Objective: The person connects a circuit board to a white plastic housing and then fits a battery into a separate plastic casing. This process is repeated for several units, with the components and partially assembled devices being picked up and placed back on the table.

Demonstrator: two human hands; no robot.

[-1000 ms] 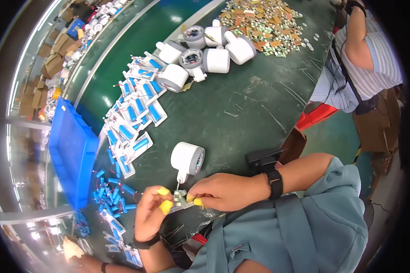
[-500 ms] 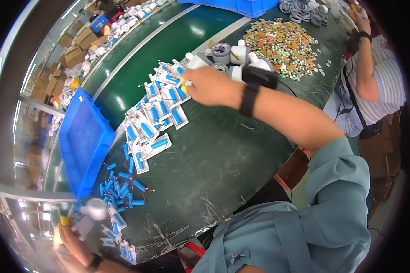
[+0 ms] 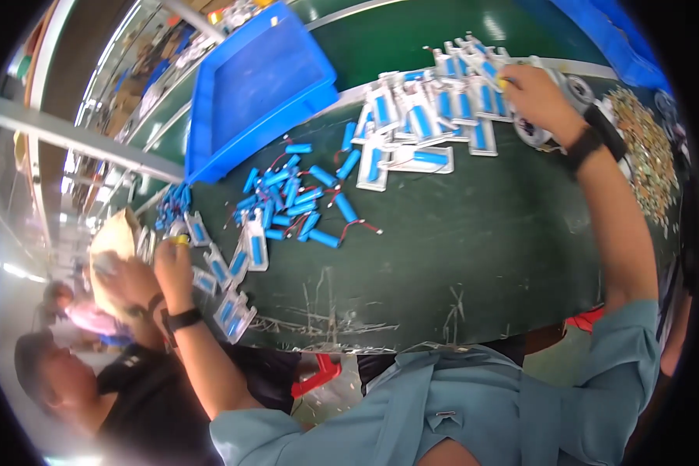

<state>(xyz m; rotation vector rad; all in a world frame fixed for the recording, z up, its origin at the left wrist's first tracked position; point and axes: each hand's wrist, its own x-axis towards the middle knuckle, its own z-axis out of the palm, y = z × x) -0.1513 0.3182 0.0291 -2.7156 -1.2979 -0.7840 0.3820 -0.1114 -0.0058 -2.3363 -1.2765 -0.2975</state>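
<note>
My right hand (image 3: 542, 99) reaches to the right end of a pile of white plastic holders (image 3: 419, 116), each carrying a blue cylindrical battery. Its fingers are bent together, a yellow finger cot on one; whatever they grip is hidden. At the left, my left hand (image 3: 175, 273) is closed beside several scattered holders (image 3: 241, 252), also with a yellow cot. What it holds, if anything, is blurred. Loose blue batteries (image 3: 291, 194) with red wires lie in a heap between my hands. Both my wrists wear black bands.
Behind the loose batteries stands a blue plastic bin (image 3: 264, 85). Past my right hand are grey-white round housings (image 3: 575, 89) and a heap of small boards (image 3: 641, 147). A co-worker (image 3: 93, 380) in black sits close at left, one hand (image 3: 128, 283) near mine.
The view has swung left, bringing the co-worker and more of my left arm into sight. My right hand stays by the pile's far right end. The white round part near my left hand no longer shows clearly.
</note>
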